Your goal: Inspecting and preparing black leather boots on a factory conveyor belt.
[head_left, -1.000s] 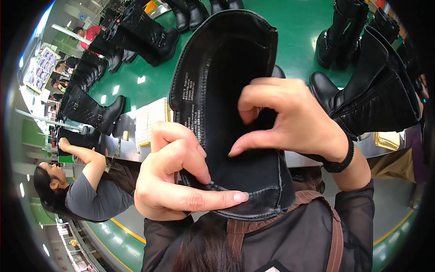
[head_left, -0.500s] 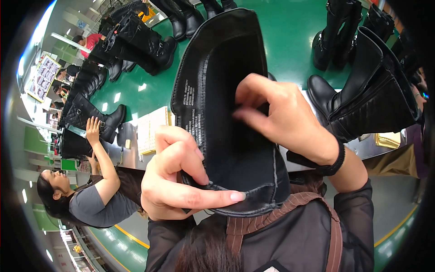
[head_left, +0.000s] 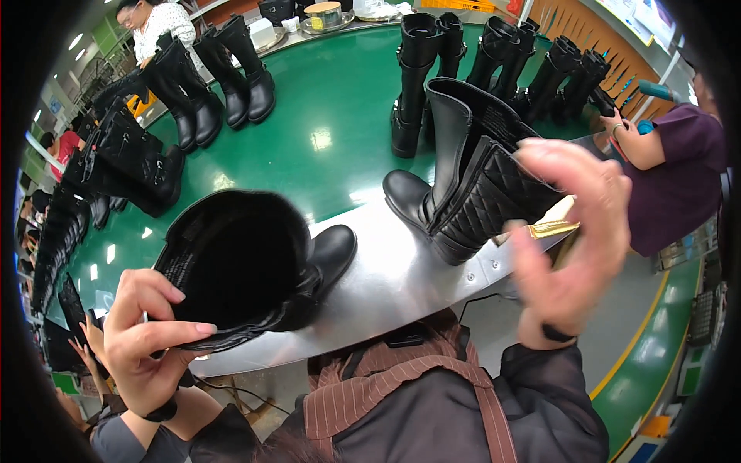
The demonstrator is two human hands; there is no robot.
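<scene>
A black boot [head_left: 333, 251] stands on the steel strip to my left, its wide opening facing up toward me and its dark inside hard to see. My left hand [head_left: 147, 339] pinches the near left part of its top rim between thumb and fingers. On the right stands a second black boot [head_left: 505, 204] with a quilted shaft, its side opening spread. Beside the top of that boot, my right hand [head_left: 583, 224] is open and blurred, with thumb and fingers apart. Whether it touches the shaft I cannot tell.
The steel edge [head_left: 370, 289] borders a green table [head_left: 309, 158]. Several black boots [head_left: 417, 85] stand along the far side and left. A gold-coloured packet [head_left: 552, 228] lies by the right boot. A person in purple [head_left: 671, 177] works at right, another in white [head_left: 166, 31] at far left.
My right hand has come out of the boot opening and moved right, to the second boot. The held boot has gone down to the left and now stands upright. The view has turned rightward.
</scene>
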